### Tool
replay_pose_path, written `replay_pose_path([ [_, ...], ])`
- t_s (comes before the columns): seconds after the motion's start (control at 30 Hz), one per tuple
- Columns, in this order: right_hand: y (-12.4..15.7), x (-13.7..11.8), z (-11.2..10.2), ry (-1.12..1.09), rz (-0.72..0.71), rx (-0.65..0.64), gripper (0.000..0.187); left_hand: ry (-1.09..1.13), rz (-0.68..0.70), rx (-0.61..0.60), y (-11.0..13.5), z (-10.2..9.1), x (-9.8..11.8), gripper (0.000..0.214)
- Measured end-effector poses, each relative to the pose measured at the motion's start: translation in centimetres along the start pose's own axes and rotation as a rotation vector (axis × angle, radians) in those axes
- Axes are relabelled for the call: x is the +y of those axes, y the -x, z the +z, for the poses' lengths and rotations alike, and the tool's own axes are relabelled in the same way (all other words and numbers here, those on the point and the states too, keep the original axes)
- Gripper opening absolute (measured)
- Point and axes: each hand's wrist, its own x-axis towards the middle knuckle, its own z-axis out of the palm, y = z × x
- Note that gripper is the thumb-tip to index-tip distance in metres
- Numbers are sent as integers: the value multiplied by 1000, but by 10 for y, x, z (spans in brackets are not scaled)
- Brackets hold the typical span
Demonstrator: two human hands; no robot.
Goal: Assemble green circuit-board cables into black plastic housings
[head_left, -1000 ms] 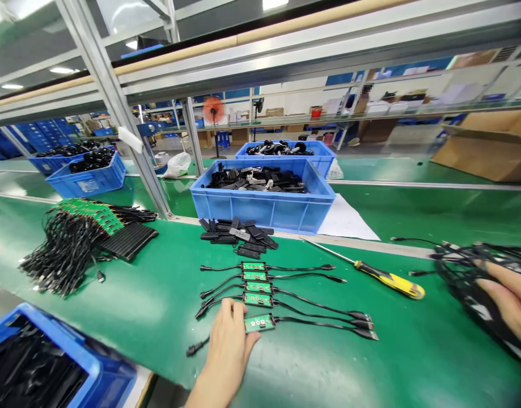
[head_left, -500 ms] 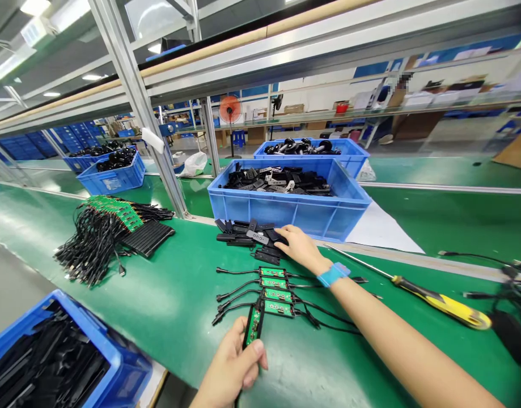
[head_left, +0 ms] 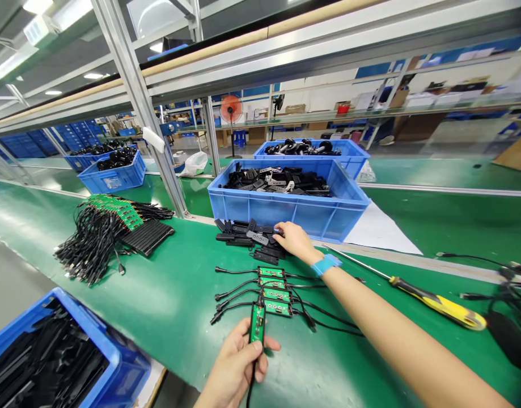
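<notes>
A green circuit board in a narrow black casing is held upright in my left hand, the thumb pressed on its lower end. A black cable hangs from it below the hand. My right hand, with a blue wristband, reaches to the right side of a pile of black plastic covers. Its thumb and forefinger close around the end of one black cover, which the fingers partly hide. Between the hands lie several cased boards with cables, side by side on the green bench.
Behind the pile stands a blue bin of black parts. A yellow-and-black screwdriver lies at right, near tangled cables. At left are a stack of cabled boards and another blue bin with black strips.
My left hand has turned the cased board more upright and shifted it slightly right. My right hand has drawn its fingers in at the cover pile and moved slightly left.
</notes>
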Motion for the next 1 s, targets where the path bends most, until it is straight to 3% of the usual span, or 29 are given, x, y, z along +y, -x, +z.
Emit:
replay_pose_path([
  [0.17,-23,-21,14,-53,52,-1,25,36,-1,-52,-7,-13,-10,63],
  [0.3,-8,-19,1,-181,36,24,22,18,-34,-52,-2,-7,-2,60],
  [0.43,40,-12,-32,-411,40,-8,32,-32,-41,-31,3,3,2,61],
  [0.63,149,-19,-70,-883,-9,-256,43,-151,-90,-42,7,18,-3,62],
  [0.73,190,-23,-68,-1013,18,-342,33,-190,-125,-53,11,26,-3,61],
  [0.83,212,-24,-55,-1057,44,-403,25,-213,-140,-85,15,30,-3,62],
  [1.0,223,-23,-35,-1087,78,-223,26,-279,-161,-138,19,34,-3,69],
])
